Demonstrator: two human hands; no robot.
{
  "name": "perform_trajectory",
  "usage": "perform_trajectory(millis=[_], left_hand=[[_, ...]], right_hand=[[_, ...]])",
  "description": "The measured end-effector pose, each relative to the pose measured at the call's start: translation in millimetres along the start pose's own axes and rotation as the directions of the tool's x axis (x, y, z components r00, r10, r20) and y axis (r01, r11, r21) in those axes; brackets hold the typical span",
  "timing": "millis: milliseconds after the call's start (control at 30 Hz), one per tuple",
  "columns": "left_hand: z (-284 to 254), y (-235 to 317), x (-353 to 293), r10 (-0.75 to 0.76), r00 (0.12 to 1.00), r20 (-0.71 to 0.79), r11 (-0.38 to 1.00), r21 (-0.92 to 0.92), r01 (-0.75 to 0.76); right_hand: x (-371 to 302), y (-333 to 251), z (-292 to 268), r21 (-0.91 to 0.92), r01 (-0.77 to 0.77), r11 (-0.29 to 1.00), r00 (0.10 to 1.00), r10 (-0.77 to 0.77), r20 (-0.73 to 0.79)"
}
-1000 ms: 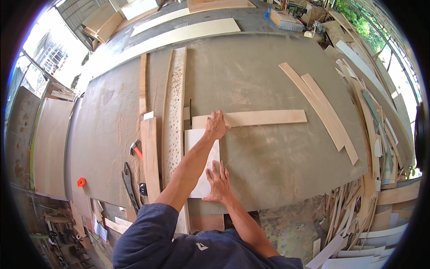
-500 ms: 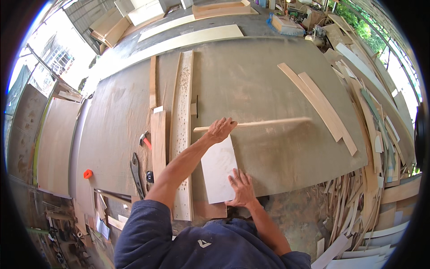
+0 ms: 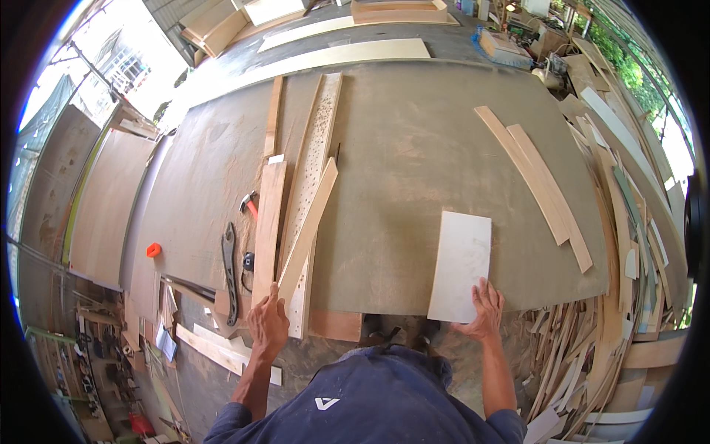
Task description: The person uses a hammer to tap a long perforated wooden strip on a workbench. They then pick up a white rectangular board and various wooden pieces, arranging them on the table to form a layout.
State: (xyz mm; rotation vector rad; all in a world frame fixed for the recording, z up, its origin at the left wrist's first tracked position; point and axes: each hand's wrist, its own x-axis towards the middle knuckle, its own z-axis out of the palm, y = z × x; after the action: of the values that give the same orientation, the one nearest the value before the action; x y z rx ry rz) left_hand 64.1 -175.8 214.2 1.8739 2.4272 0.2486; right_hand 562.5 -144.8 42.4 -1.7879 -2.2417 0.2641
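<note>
At the table's near left edge, my left hand (image 3: 268, 325) is closed around the lower end of a thin wooden strip (image 3: 311, 218). That strip slants across a long perforated board (image 3: 314, 140), beside a wider wooden plank (image 3: 269, 222). Off to the right, my right hand (image 3: 484, 309) grips the lower right corner of a white rectangular board (image 3: 462, 259), its fingers along the side edge and its thumb at the bottom edge. The white board lies on the large worktable (image 3: 399, 148), reaching its near edge.
Left of the planks are a hammer (image 3: 249, 203), a long dark tool (image 3: 230, 270), a tape measure (image 3: 248, 260) and an orange object (image 3: 153, 250). Two wooden strips (image 3: 532, 177) lie at the table's right. Offcuts (image 3: 569, 348) pile up beyond that side.
My left hand has swung the wooden strip from crosswise above the white board to a slant on the left, over the perforated board. My right hand and the white board have shifted rightward.
</note>
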Motion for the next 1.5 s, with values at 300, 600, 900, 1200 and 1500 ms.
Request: perform_trajectory(millis=[300,600,900,1200,1500], left_hand=[[25.1,19.5,-11.1,-0.076,0.997,0.009,0.992,0.102,0.074],[46.9,33.2,37.6,-0.03,0.997,-0.07,0.991,0.126,0.039],[46.2,47.8,126.9,0.029,0.996,-0.088,0.987,0.162,-0.014],[56.2,58.6,177.6,0.069,0.994,-0.089,0.983,0.177,-0.052],[26.5,60.7,181.4,0.128,0.974,-0.188,0.976,0.196,-0.091]], right_hand=[[-8.3,21.9,10.8,0.074,0.0,0.997,0.998,0.005,-0.062],[-7.7,20.3,9.4,0.092,-0.011,0.996,0.996,0.02,-0.089],[-8.2,18.4,12.6,0.139,-0.036,0.99,0.99,0.054,-0.134],[-9.2,15.5,10.2,0.153,-0.066,0.986,0.989,0.085,-0.12],[-10.9,12.9,12.7,0.179,-0.093,0.979,0.989,0.112,-0.098]])
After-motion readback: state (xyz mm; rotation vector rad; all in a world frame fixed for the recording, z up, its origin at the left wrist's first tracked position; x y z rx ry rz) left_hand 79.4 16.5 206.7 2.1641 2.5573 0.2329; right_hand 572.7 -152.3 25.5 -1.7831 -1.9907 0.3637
